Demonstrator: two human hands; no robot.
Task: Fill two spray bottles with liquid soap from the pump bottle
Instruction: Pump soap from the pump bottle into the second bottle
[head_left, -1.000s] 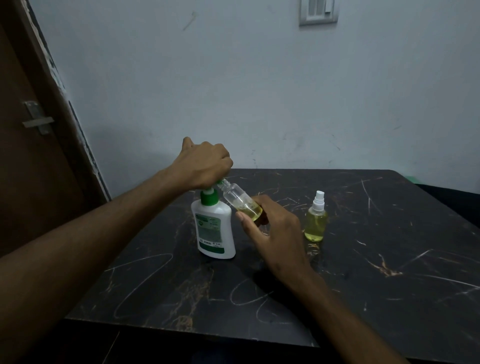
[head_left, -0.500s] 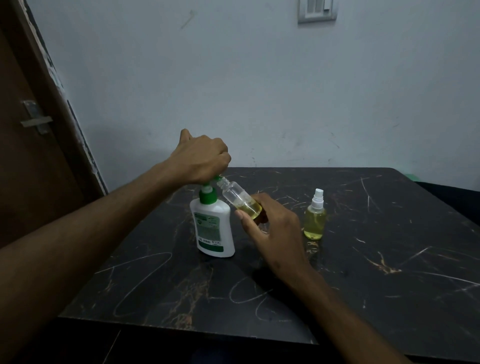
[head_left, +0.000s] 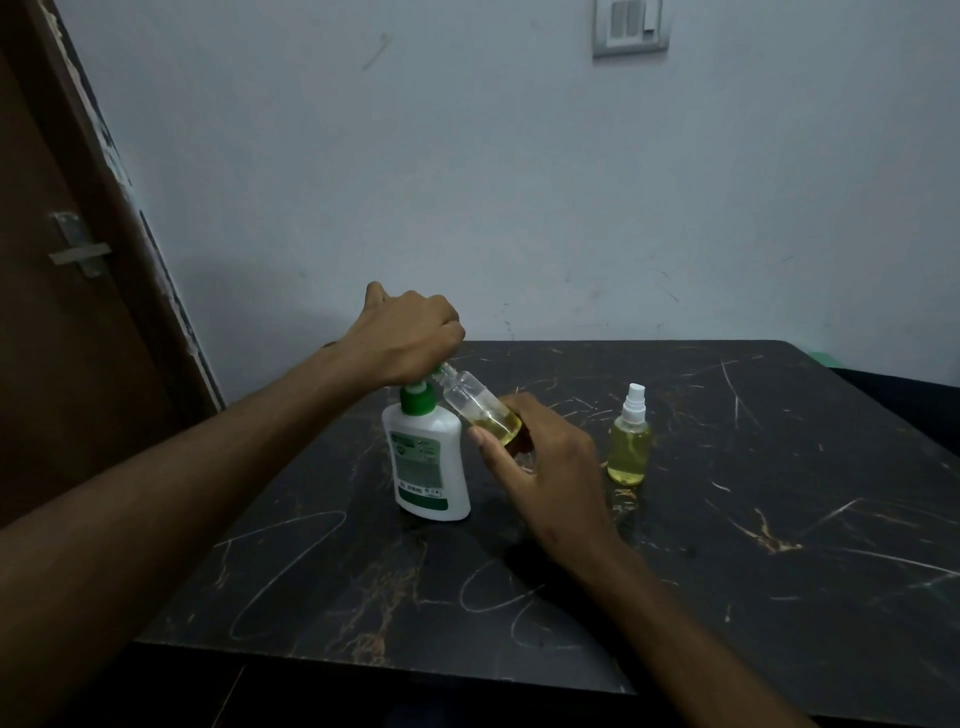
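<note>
a person's left hand (head_left: 410, 338) is fisted over the green pump head of a white pump bottle (head_left: 428, 457) on a black marble table (head_left: 727, 519).
just right of the pump bottle, the right hand (head_left: 540, 462) grips an open spray bottle (head_left: 480, 408), tilted with its mouth at the nozzle, yellow liquid pooled low. further right of the pump bottle stands a capped spray bottle (head_left: 629, 439), full of yellow liquid.
</note>
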